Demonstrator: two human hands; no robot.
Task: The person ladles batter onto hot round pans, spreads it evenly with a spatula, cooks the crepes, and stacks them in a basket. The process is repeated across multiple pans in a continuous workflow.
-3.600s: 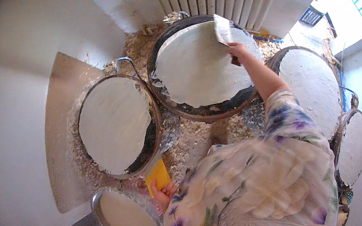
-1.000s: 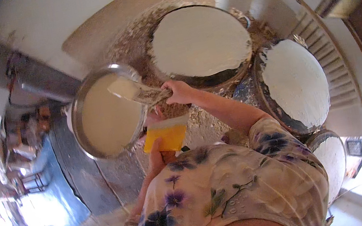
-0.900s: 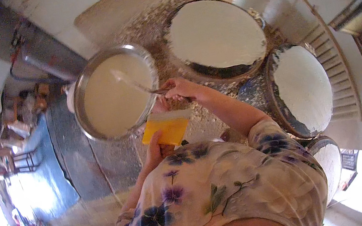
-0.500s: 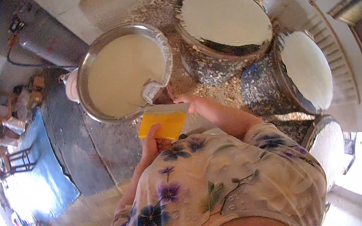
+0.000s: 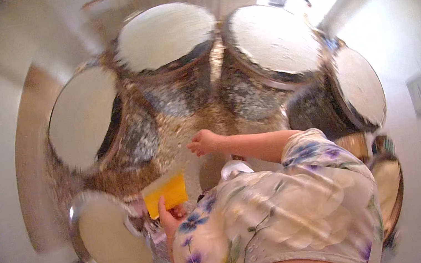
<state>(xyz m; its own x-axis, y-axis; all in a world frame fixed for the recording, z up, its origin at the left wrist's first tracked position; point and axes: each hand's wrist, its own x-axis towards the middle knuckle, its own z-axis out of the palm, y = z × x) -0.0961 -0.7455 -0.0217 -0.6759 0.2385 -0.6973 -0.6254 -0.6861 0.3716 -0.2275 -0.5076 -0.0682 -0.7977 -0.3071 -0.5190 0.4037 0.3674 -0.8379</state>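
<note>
A flat yellow rectangular piece with a paler top edge (image 5: 166, 194) is gripped by my left hand (image 5: 171, 216) at its lower edge. I cannot tell whether the piece is a scraper or a container. To its left stands a wide metal basin (image 5: 76, 234) holding a cream-coloured mass. My right hand (image 5: 204, 142) is stretched forward over the floor, fingers curled in, with nothing visible in them. It is apart from the yellow piece and from the vats.
Several large dark vats with white contents curve around me: a left vat (image 5: 85, 119), a middle vat (image 5: 165, 35), a right vat (image 5: 276, 41) and a far-right vat (image 5: 359, 85). Pale crumbs litter the floor (image 5: 179, 128) between them. A wall switch plate (image 5: 418, 95) is at the right.
The view has swung right, so the basin now lies at lower left and more vats show. My right hand has come away from beside the yellow piece; my left hand still holds it.
</note>
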